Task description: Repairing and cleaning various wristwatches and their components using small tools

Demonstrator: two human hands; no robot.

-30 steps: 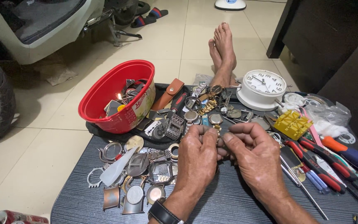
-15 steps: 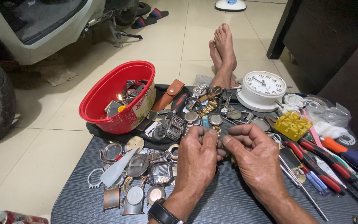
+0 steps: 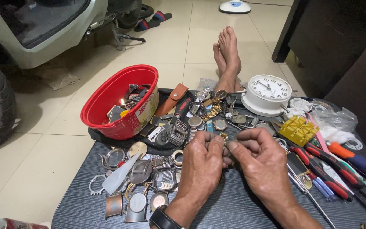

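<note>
We see our left hand (image 3: 203,163) and right hand (image 3: 261,163) meeting over the middle of the dark tabletop (image 3: 234,208), knuckles up, fingertips drawn in toward each other. Between them sits a small gold-coloured watch part (image 3: 224,136); the fingers (image 3: 217,142) of the left hand pinch it from one side and the right thumb and forefinger close on it from the other. It is too small for us to tell exactly what piece it is. A black wristwatch (image 3: 162,220) sits on our left wrist.

Left of the hands lies a scatter of watch cases (image 3: 149,182) and metal backs, touching and overlapping one another. Beyond them stands a red plastic bowl (image 3: 111,106) holding more odd parts, at the tabletop's far left edge. Just past our fingertips we see a heap of watches and bracelets (image 3: 208,112). A white alarm clock (image 3: 267,93) stands at the far right, with a yellow plastic tool (image 3: 298,129) near it and a row of red-handled screwdrivers (image 3: 327,169) along the right side. Our bare feet (image 3: 227,55) rest on the tiled floor (image 3: 56,140) beyond the tabletop.
</note>
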